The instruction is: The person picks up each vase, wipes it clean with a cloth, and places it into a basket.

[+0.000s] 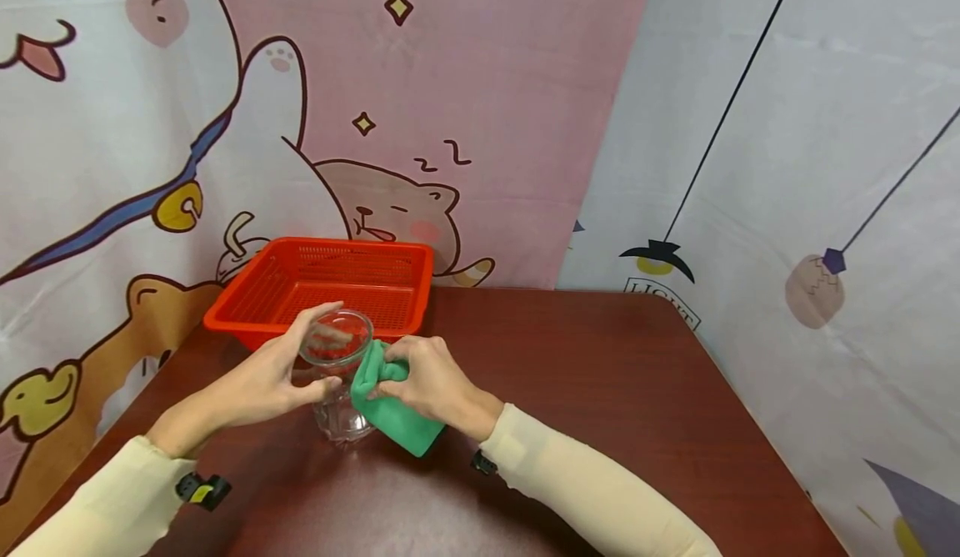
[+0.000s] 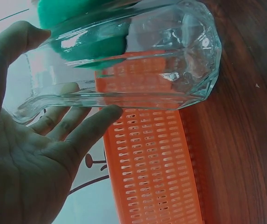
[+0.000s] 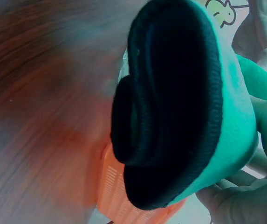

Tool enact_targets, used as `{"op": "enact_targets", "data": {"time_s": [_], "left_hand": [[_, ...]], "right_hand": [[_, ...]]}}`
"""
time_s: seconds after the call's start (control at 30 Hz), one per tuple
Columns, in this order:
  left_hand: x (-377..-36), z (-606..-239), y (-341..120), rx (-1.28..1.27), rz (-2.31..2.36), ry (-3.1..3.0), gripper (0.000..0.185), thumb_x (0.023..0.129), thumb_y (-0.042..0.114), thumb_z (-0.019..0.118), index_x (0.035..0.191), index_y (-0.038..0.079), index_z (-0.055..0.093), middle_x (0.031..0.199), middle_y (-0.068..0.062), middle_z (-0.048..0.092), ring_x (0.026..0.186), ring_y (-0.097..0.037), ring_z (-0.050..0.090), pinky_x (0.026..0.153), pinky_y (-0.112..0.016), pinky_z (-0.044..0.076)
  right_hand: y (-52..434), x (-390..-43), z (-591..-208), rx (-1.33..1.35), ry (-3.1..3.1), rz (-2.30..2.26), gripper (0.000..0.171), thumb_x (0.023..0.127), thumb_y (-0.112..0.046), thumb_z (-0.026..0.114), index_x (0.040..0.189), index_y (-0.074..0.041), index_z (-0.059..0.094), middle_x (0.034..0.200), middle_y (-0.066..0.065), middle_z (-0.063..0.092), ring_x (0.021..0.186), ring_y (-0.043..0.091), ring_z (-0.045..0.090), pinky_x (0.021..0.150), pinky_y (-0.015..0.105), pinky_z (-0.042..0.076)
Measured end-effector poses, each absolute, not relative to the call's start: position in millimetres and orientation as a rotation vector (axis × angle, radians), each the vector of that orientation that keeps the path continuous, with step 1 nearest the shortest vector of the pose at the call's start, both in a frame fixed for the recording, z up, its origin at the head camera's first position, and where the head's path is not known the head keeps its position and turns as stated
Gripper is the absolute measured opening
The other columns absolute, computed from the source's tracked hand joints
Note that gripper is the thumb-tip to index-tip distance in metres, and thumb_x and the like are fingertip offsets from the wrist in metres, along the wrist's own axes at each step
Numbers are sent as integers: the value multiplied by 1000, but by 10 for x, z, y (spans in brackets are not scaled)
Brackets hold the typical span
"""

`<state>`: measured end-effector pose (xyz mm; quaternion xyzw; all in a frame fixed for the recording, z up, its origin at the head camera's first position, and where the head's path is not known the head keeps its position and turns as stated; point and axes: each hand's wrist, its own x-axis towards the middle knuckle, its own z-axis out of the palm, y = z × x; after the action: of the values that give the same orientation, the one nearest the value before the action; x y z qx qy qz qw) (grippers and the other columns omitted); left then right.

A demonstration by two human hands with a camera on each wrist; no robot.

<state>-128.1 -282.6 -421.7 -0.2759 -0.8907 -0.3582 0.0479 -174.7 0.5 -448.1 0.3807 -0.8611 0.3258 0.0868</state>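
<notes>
A clear glass jar (image 1: 341, 417) with faceted lower sides stands in front of the red basket, its round mouth facing up. My left hand (image 1: 262, 382) holds it around the upper part, thumb on the near side and fingers on the far side. In the left wrist view, the index fingertip lies against the glass (image 2: 170, 84). My right hand (image 1: 438, 382) pinches a folded green cloth (image 1: 401, 424) at its upper end. The cloth overlaps the jar's right side near the rim. Its folded layers with dark stitched edges show in the right wrist view.
A red plastic basket (image 1: 420, 286) with slotted walls sits at the back left of the brown wooden table (image 1: 600, 407), right behind the jar. A cartoon-printed curtain (image 1: 510, 123) hangs along the back and sides.
</notes>
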Motion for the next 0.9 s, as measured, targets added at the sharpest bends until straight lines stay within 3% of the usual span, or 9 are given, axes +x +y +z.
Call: {"op": "enact_targets", "data": {"time_s": [0.23, 0.47, 0.73, 0.9], "left_hand": [[-1274, -4210, -2824, -818, -1097, -2730, 106, 102, 19, 92, 181, 27, 22, 153, -12, 73, 132, -29, 77, 99, -36, 70], [-1269, -4210, -2821, -811, -1100, -2732, 105, 103, 21, 93, 181, 27, 23, 153, -12, 72, 132, -31, 77, 98, -42, 71], [-1271, -4230, -2825, -781, -1085, -2750, 107, 102, 21, 94, 181, 27, 23, 154, -10, 73, 129, -26, 77, 98, -39, 71], [-1279, -4240, -2812, -759, -1093, -2766, 109, 100, 17, 94, 181, 30, 22, 155, -13, 72, 129, -27, 78, 97, -36, 70]], "right_hand": [[24, -1765, -4545, 1169, -2657, 882, 29, 89, -36, 105, 105, -16, 90, 94, -8, 85, 83, -3, 67, 69, 8, 51], [48, -1769, -4621, 1174, -2772, 821, 32, 91, -37, 103, 84, -21, 77, 68, -17, 55, 64, -6, 48, 56, 12, 40], [62, -1779, -4723, 1199, -2824, 772, 53, 90, -37, 103, 70, -23, 57, 64, -18, 37, 59, -5, 39, 54, 12, 35], [64, -1774, -4760, 1193, -2856, 734, 59, 90, -38, 104, 68, -23, 50, 64, -17, 36, 61, -4, 39, 55, 13, 36]]}}
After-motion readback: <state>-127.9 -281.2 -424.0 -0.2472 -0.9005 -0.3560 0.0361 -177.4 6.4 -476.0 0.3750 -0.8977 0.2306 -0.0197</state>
